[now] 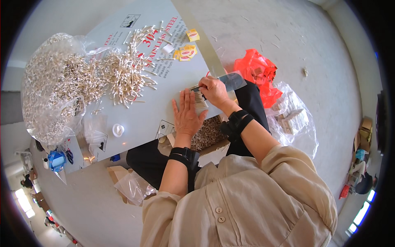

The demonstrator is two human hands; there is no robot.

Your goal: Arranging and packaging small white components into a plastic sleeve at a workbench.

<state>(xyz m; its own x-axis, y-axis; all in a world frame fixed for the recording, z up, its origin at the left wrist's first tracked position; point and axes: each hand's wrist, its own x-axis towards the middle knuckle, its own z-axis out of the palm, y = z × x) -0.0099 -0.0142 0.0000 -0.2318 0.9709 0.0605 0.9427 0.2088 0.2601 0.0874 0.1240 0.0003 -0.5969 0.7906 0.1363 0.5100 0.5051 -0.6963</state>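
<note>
My left hand [186,113] lies flat on the metal-topped table, fingers stretched, its fingertips beside a neat row of cotton swabs [200,100]. Just right of that row, my right hand [214,90] is closed with the fingers bent in; what it grips is hidden. A clear, bluish plastic piece [233,80] sticks out past the right hand at the table's edge. Below both hands, on my lap, sits an open cardboard box [217,145] full of swabs. A large loose heap of cotton swabs [123,74] spreads over the table to the left.
A big clear bag [41,90] of swabs spills onto the table's left. Small yellow packets [186,52], a white round container [118,130] and clear plastic sleeves [95,128] lie about. On the floor at right are a red bag [257,70] and a clear bag of packs [293,115].
</note>
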